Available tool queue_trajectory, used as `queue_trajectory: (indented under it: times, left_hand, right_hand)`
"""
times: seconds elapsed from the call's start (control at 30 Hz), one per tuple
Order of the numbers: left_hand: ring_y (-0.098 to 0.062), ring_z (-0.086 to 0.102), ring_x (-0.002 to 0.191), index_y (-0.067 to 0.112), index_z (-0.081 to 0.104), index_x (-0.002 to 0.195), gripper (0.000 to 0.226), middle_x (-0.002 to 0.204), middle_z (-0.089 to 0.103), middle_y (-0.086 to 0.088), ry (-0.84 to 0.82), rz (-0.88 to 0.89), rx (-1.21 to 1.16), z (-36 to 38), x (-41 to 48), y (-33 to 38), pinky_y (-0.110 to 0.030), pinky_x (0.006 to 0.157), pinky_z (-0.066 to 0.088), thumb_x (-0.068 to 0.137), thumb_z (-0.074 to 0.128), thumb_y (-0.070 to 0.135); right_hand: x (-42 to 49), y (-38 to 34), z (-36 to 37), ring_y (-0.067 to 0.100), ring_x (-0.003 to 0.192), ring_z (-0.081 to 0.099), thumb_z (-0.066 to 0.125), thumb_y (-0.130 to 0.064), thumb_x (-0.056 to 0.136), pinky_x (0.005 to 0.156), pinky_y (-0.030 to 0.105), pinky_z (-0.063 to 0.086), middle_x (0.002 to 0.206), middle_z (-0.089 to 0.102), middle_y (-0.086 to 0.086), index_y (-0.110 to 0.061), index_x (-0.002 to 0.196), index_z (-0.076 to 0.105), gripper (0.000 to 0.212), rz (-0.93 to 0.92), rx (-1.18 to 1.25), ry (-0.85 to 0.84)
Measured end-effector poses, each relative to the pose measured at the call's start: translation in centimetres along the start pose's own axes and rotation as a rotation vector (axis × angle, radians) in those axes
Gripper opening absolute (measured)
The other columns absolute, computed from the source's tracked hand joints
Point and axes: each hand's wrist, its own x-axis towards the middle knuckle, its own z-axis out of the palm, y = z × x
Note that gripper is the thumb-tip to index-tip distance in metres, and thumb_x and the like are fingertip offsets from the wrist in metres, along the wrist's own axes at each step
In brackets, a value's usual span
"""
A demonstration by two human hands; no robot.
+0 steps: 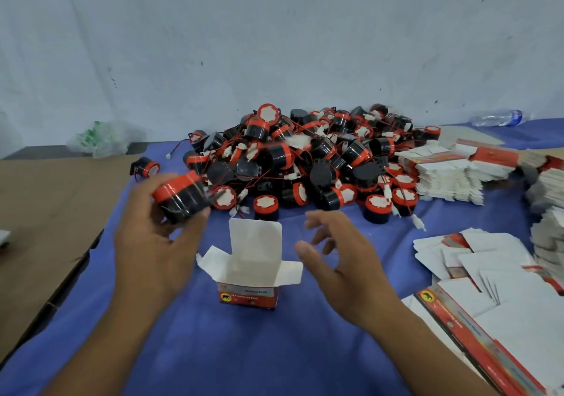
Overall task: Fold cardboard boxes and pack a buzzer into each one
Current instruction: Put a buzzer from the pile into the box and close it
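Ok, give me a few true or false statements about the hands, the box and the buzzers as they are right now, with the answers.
1. The left hand grips a buzzer. True.
2. The box has its top flaps closed. False: they stand open.
3. The right hand holds a flat carton. False: it holds nothing, fingers loose, beside the box.
4. A pile of buzzers lies behind the box. True.
5. The water bottle stands upright. False: it lies on its side.

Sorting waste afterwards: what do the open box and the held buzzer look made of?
The open box: thin printed cardboard, matt white inside, creased flaps. The buzzer in the left hand: probably plastic, glossy black body, red band.
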Motion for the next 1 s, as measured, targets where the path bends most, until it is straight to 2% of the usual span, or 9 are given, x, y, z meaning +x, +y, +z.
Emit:
queue_trajectory:
  times: [0.13,0.2,0.27,0.3,0.47,0.6,0.73,0.87,1.0]
  left_hand:
    - [-0.016,0.069,0.095,0.043,0.056,0.115,0.049,0.112,0.064,-0.001,-0.218,0.007,-0.037,0.9,-3.1,2.2,-0.017,0.071,0.054,0.075,0.074,0.022]
    - [-0.020,0.065,0.106,0.042,0.056,0.117,0.046,0.118,0.061,0.004,-0.305,0.042,0.027,1.4,-4.2,2.6,-0.020,0.078,0.054,0.075,0.072,0.029]
    - [-0.015,0.060,0.114,0.045,0.053,0.119,0.049,0.123,0.057,0.015,-0.369,0.119,0.123,1.9,-4.9,2.9,-0.019,0.085,0.051,0.073,0.068,0.036]
    - [-0.011,0.059,0.116,0.048,0.051,0.123,0.054,0.124,0.054,0.019,-0.389,0.134,0.138,2.1,-5.1,2.9,-0.017,0.087,0.049,0.073,0.067,0.037]
    - [-0.001,0.059,0.115,0.048,0.048,0.135,0.060,0.129,0.054,0.019,-0.437,0.031,-0.003,2.3,-6.0,2.8,-0.009,0.080,0.050,0.078,0.069,0.045]
    - [0.005,0.067,0.094,0.059,0.044,0.136,0.068,0.117,0.064,0.029,-0.395,-0.179,-0.151,2.7,-6.7,2.9,-0.008,0.071,0.051,0.075,0.072,0.051]
    - [0.013,0.063,0.099,0.030,0.042,0.142,0.063,0.112,0.063,0.037,-0.398,-0.205,-0.215,3.1,-7.0,2.5,-0.005,0.071,0.050,0.084,0.065,0.023]
    - [0.021,0.057,0.102,0.032,0.041,0.140,0.056,0.109,0.059,0.045,-0.361,-0.185,-0.131,2.9,-6.8,2.5,-0.001,0.072,0.046,0.090,0.063,0.023]
    - [0.023,0.055,0.096,0.038,0.038,0.140,0.051,0.101,0.059,0.047,-0.325,-0.088,0.100,2.5,-6.4,2.0,0.002,0.071,0.039,0.091,0.052,0.031]
  right_hand:
    - [-0.1,-1.8,-0.1,0.010,0.096,0.066,0.065,-0.061,0.079,0.077,0.024,0.054,0.129,0.054,-0.028,-0.046,0.126,0.052,0.051,0.064,0.481,-0.033]
    - [-0.3,-2.5,0.1,0.018,0.092,0.070,0.074,-0.044,0.077,0.074,0.028,0.056,0.141,0.052,-0.014,-0.055,0.128,0.045,0.060,0.072,0.676,-0.117]
    - [-0.8,-2.9,0.5,0.015,0.083,0.070,0.076,-0.019,0.081,0.073,0.027,0.056,0.133,0.062,-0.005,-0.045,0.143,0.030,0.081,0.083,0.825,-0.208]
    - [-1.0,-3.0,0.7,0.010,0.078,0.068,0.074,-0.008,0.083,0.071,0.024,0.056,0.127,0.065,-0.003,-0.036,0.145,0.030,0.081,0.083,0.864,-0.235]
    - [-0.9,-3.4,0.7,0.006,0.068,0.063,0.064,0.010,0.089,0.066,0.019,0.052,0.112,0.070,0.007,-0.009,0.125,0.061,0.041,0.146,0.789,-0.213]
    - [-0.8,-3.1,0.7,0.008,0.071,0.065,0.062,0.008,0.091,0.070,0.021,0.054,0.113,0.071,0.007,-0.009,0.123,0.063,0.036,0.209,0.792,-0.192]
    - [-0.9,-2.6,1.0,0.014,0.079,0.065,0.063,0.003,0.092,0.072,0.024,0.055,0.113,0.072,0.005,-0.012,0.124,0.063,0.035,0.222,0.784,-0.197]
    - [-0.6,-2.4,1.0,0.004,0.078,0.065,0.067,-0.019,0.086,0.068,0.016,0.050,0.101,0.074,-0.004,-0.020,0.110,0.068,0.024,0.218,0.780,-0.090]
    - [-0.2,-1.7,0.7,0.010,0.068,0.065,0.066,-0.033,0.081,0.067,0.020,0.053,0.086,0.075,0.005,-0.017,0.091,0.073,0.020,0.225,0.686,0.012]
